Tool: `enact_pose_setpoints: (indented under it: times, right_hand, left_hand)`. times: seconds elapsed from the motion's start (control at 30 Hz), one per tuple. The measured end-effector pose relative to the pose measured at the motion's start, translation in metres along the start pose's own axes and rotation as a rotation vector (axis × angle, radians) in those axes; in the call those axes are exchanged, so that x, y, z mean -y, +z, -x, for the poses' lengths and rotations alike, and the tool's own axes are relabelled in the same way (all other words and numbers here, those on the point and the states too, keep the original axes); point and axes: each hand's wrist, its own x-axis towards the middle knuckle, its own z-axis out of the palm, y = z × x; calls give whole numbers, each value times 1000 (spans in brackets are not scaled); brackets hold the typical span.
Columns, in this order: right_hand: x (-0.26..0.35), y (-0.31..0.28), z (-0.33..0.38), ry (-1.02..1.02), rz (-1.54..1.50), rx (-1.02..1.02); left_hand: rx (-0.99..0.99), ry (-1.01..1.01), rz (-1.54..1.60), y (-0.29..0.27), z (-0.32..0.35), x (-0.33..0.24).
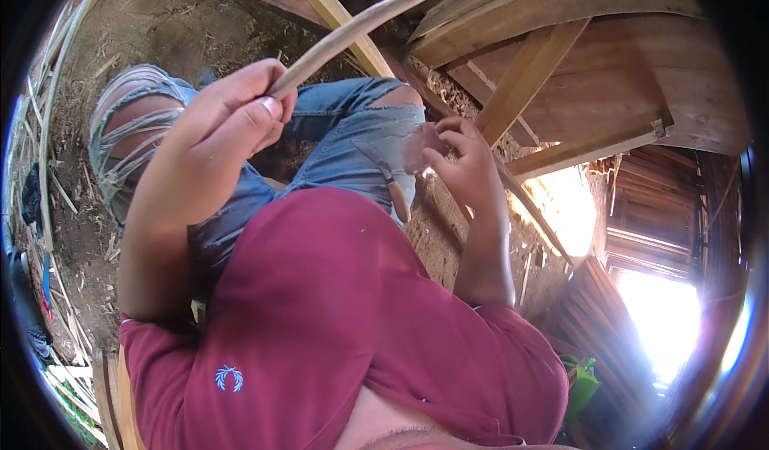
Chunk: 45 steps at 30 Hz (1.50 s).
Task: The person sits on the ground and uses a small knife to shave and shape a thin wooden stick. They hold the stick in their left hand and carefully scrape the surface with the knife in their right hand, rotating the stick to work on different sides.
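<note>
Left hand [244, 114] closed round near end of stick [360, 30], which slants far right. Right hand [465, 158] half-curled, pinching blurred brown scrap [417, 149]. Best keep stick steady, mind knife [398, 199] on right thigh [336, 139].

Clad in a maroon short-sleeved shirt [312, 290] and blue jeans [332, 134], a person shows a small pale-blue wreath emblem [229, 379] on the left chest. The neckline [370, 386] opens in a V. Loose, pale threads [152, 122] cross a wide rip at the left knee; a smaller tear [398, 98] bares the right. The left hand [232, 118] and right hand [467, 162] are bare.
</note>
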Motion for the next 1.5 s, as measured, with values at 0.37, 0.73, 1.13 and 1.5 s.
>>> enact_pose_setpoints:
  times: [0.37, 0.73, 1.13, 1.5]
  right_hand:
    - [-99, 95, 78, 317, -152, 21]
    - [-41, 92, 80, 441, 117, 129]
    - [-20, 63, 57, 287, 206, 47]
    - [-31, 46, 73, 245, 150, 239]
  left_hand:
    - [-1, 41, 80, 3, -3, 10]
    - [6, -20, -43, 2, -4, 3]
    - [-15, 82, -177, 3, -2, 7]
    - [-12, 42, -166, 2, -2, 3]
